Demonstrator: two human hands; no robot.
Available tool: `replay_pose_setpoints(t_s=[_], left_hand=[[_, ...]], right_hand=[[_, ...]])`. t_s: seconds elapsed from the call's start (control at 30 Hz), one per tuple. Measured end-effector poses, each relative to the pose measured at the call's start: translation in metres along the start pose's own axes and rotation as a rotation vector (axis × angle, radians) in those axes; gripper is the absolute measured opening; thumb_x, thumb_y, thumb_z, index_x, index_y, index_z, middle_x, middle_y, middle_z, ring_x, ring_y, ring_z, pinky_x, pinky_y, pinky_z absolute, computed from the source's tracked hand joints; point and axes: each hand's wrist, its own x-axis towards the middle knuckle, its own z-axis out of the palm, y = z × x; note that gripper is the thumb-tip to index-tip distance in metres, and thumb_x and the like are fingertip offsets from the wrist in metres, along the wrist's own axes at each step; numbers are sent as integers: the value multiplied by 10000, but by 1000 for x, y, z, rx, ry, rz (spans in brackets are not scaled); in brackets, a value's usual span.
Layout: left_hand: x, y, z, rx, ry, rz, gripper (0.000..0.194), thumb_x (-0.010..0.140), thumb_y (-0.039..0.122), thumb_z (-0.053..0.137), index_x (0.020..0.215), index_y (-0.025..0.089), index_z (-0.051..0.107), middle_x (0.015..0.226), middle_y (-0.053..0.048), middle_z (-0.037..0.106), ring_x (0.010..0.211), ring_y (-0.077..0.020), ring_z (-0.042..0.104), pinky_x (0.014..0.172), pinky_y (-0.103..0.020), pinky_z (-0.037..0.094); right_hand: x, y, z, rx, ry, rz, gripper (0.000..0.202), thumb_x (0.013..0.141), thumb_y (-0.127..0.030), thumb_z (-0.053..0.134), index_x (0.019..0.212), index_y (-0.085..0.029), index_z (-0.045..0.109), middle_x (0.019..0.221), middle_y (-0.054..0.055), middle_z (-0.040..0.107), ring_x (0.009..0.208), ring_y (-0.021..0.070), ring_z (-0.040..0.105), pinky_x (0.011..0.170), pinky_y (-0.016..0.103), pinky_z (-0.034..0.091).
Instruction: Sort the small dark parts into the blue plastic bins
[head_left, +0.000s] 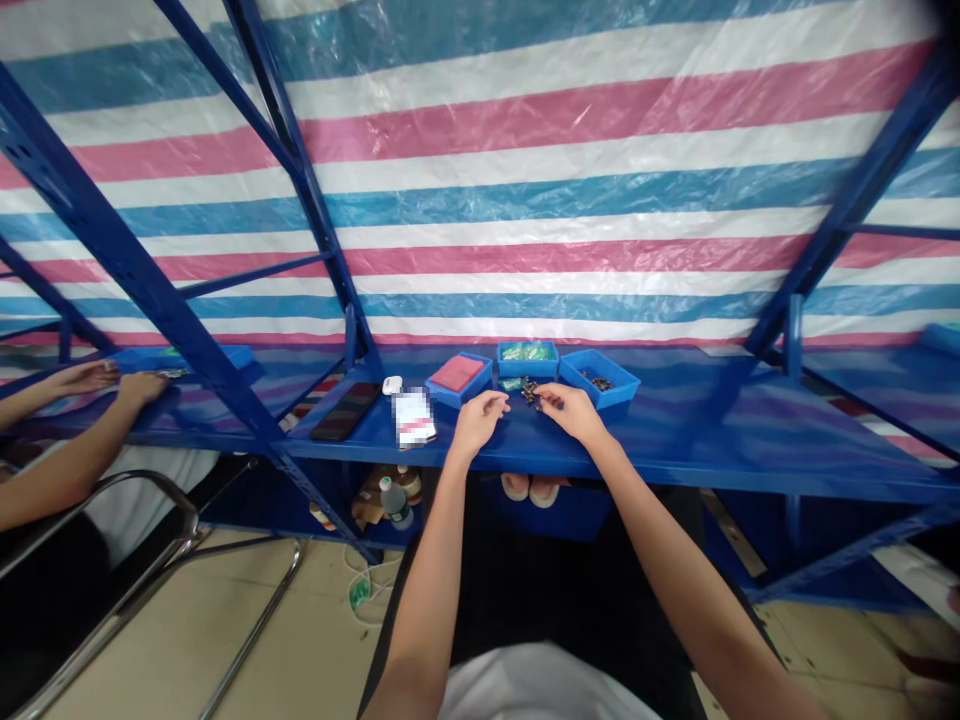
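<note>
My left hand (482, 415) is over the front of the blue table, in front of a blue bin (487, 378) of pink pieces (457, 373). Its fingers are bent together, and what they hold, if anything, is too small to tell. My right hand (564, 405) has its fingertips at a small pile of dark metallic parts (529, 392) on the tabletop. A small green packet (512, 384) lies just left of the pile. Behind it stands a blue bin with green packets (529, 351). To the right, another blue bin (616, 392) holds small dark parts (600, 382).
On the blue table (720, 430) are a black phone (346, 411), a white case (392, 385) and a blurred white packet (413, 416). Blue metal posts (315, 220) rise at the left. Another person's hands (142, 387) work at far left. A bottle (396, 503) stands below.
</note>
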Motion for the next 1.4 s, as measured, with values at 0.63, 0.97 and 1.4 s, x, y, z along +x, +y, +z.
replay_pose_setpoints(t_s=[0.63,0.97,1.4], left_hand=[[0,-3,1,-47,25,-13,213,851,275,637,1033,195,712,930,-76,761,834,-187,716,801,-299,550],[-1,-5,1,-36,48,-16,251,898,358,580,1035,198,715,897,-68,759,784,-171,706,717,-265,539],[1,-7,1,-4,42,9,277,918,390,550,1039,197,708,889,-65,756,767,-169,701,733,-277,534]], right_hand=[[-7,-14,-8,-98,145,-9,260,942,-371,510,991,-220,716,1041,83,725,969,244,670,909,389,521],[-12,1,-41,-594,621,250,333,956,-369,453,1096,-191,697,1191,175,631,1173,368,469,1005,609,271],[7,-7,0,-683,-26,59,226,981,-339,477,943,-221,666,961,97,657,1000,255,574,807,333,462]])
